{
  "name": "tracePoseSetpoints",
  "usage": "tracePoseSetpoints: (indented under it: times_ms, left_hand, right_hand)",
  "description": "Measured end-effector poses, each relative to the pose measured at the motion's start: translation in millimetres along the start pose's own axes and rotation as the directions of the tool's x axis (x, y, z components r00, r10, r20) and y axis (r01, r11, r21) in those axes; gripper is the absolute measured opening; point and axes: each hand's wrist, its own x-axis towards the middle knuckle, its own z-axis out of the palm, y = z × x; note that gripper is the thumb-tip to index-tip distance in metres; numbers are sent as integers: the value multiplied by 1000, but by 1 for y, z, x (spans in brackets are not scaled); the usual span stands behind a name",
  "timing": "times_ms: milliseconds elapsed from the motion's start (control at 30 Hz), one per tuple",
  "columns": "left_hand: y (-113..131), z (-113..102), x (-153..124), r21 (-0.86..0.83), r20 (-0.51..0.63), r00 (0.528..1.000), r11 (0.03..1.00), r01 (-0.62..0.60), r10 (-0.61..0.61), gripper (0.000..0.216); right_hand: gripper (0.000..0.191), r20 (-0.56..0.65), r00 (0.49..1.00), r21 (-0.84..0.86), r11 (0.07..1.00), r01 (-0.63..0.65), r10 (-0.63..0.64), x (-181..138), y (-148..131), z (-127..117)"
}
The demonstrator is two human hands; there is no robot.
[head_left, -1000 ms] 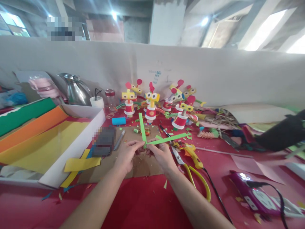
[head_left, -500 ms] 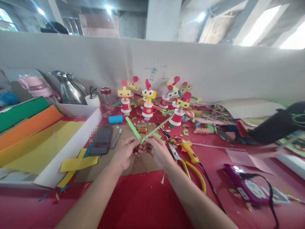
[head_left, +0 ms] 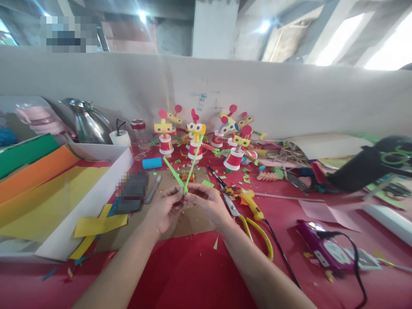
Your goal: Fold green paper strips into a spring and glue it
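The left hand [head_left: 167,206] and right hand [head_left: 210,203] have fingers pinched on green paper strips [head_left: 174,172], whose V is now narrower, so folding seems to advance.

Best lane is the bare red tabletop [head_left: 189,274] on the near side, between the forearms [head_left: 128,255], up to the cardboard [head_left: 193,221]. Left hand [head_left: 168,208] is blocked outward by a pen [head_left: 153,189], dark flat case [head_left: 131,199] and white box [head_left: 90,199]; right hand [head_left: 209,204] by scissors [head_left: 232,206], yellow glue gun [head_left: 252,204] and its black cord [head_left: 280,246]. Far side, paper-cup figures [head_left: 234,159] stand clustered, so passing there means going over their tops.
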Motion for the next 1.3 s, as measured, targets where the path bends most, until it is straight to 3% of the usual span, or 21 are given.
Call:
tracePoseSetpoints:
  times_ms: [167, 300, 500, 767, 1000, 1133, 1200, 1300]
  left_hand:
    - [-4, -1, 0, -95, -31, 1000, 995, -5, 2, 21]
    - [-8, 1, 0, -140, -50, 999, 990, 10, -17, 22]
    - [-8, 8, -1, -166, -32, 998, 985, -52, 47, 27]
    - [-7, 12, 0, -140, 19, 994, 985, -100, 104, 25]
    - [-6, 11, -3, -52, -96, 972, 974, -220, 215, 23]
    - [-6, 13, -3, -14, -115, 974, 980, -198, 195, 23]
    - [-7, 12, -2, 13, -141, 962, 972, -233, 232, 23]
    - [-8, 10, -1, 145, -192, 921, 938, -316, 340, 21]
  right_hand:
    - [21, -13, 959, -324, 909, 262, -282, -2, -4, 1]
    - [19, -62, 925, -444, 841, 310, -374, -4, -7, 5]
    - [15, -77, 918, -431, 843, 321, -388, -3, -5, 6]
    - [8, 37, 891, -539, 742, 399, -452, -6, -9, 3]
    - [7, 42, 897, -539, 746, 390, -439, -3, -9, 2]
    - [7, 19, 914, -490, 793, 363, -406, 0, -6, -1]
    - [4, -7, 932, -435, 840, 324, -362, 1, -3, -2]
    - [14, -34, 971, -314, 925, 216, -238, 2, 2, -1]
